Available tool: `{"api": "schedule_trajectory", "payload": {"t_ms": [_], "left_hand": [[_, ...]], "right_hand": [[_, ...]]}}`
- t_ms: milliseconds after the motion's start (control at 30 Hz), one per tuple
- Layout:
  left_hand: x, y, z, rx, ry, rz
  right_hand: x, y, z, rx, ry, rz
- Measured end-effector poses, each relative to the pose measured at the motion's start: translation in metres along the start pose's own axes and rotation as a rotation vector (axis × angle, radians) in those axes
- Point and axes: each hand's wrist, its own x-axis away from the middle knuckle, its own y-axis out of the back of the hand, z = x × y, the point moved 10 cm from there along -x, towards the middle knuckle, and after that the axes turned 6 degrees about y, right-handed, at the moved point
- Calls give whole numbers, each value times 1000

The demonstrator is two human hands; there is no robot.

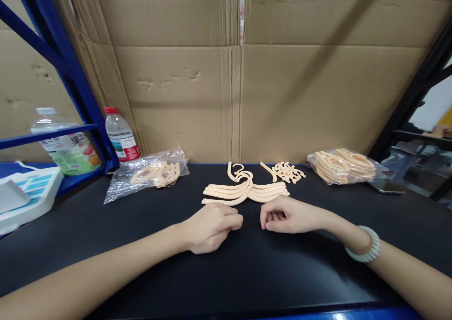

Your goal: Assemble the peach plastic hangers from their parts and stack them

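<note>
My left hand [215,228] rests on the black tabletop with its fingers curled closed, and nothing shows in it. To its right, my right hand [289,215] is loosely curled, thumb near the fingertips, with only a dark hollow visible inside. Just beyond both hands lies a row of cream plastic hangers [229,192], overlapping, hooks pointing away from me. Behind them are a loose curved hanger arm [230,171] and a loose hook [238,168]. Another loose arm [269,173] lies beside a heap of small cream pieces [288,172].
A clear bag with cream parts [157,175] lies back left; a fuller bag of cream parts [344,166] lies back right, near a flat dark device [386,186]. Bottles [122,136] and a white-and-blue device [31,197] stand left. Cardboard [183,94] walls the back.
</note>
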Motion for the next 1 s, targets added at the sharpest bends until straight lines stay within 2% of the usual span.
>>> {"api": "schedule_trajectory", "payload": {"t_ms": [1000], "left_hand": [[1,7,-1,14,28,-38]], "right_hand": [[0,0,2,7,0,-7]]}}
